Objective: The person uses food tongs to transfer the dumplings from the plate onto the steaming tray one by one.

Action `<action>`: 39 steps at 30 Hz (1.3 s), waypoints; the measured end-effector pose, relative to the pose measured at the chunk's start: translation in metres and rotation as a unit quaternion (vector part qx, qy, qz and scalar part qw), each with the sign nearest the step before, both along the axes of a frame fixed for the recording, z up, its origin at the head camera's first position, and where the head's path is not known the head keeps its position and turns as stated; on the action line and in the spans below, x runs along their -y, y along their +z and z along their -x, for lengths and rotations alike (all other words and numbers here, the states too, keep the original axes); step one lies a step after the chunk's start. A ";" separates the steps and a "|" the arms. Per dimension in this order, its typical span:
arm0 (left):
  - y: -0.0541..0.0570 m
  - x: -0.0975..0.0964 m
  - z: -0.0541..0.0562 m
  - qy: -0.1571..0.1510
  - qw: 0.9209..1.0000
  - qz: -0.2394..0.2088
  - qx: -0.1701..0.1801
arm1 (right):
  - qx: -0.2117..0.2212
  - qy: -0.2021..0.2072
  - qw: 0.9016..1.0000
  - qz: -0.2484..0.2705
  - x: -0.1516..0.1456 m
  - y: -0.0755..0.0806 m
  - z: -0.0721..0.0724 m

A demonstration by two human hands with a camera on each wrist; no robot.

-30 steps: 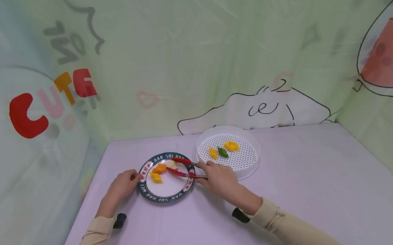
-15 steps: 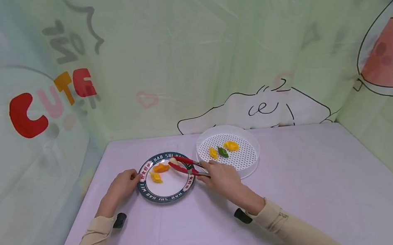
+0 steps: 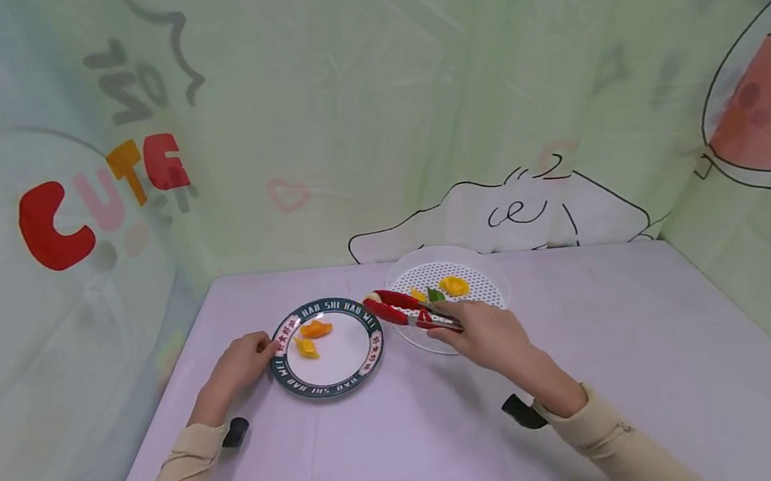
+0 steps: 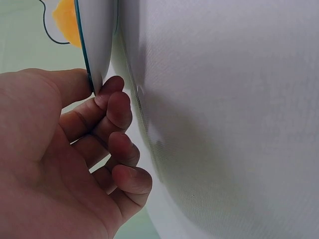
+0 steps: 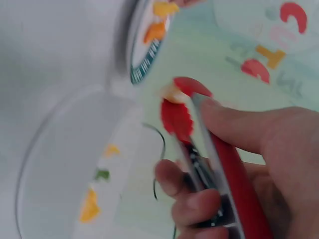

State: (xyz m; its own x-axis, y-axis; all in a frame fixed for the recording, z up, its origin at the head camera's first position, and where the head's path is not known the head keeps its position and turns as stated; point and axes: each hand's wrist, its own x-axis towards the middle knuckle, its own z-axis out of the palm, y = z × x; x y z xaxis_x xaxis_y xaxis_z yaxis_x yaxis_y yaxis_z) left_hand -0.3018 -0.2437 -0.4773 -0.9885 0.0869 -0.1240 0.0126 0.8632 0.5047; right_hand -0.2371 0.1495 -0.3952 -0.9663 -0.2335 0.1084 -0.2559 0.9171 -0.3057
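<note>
My left hand point(image 3: 243, 363) pinches the rim of a dark-green-edged plate point(image 3: 333, 367) between thumb and fingers, as the left wrist view shows closely. On that plate lie an orange dumpling point(image 3: 317, 329) and a yellow dumpling point(image 3: 308, 347). My right hand point(image 3: 491, 334) grips red-tipped metal tongs point(image 3: 395, 309), whose tips clasp a whitish dumpling point(image 5: 173, 93) in the air. The tongs hang over the left side of a white perforated steamer tray point(image 3: 503, 290). Inside the tray are a large yellow dumpling point(image 3: 454, 287), a green one and a smaller yellow one, these two partly covered by the tongs.
A pale lilac cloth covers the table point(image 3: 386, 454). Plate and tray stand side by side near the back edge. Printed curtains point(image 3: 367, 111) rise behind the table and at both sides.
The tongs have closed on the whitish dumpling and lifted it off the plate. My right hand has moved right, bringing it over the tray's edge. My left hand stays on the plate rim.
</note>
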 end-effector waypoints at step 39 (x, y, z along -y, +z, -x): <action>0.008 -0.003 -0.005 -0.001 1.000 0.000 0.003 | 0.121 -0.079 0.984 -0.102 -0.091 0.025 0.011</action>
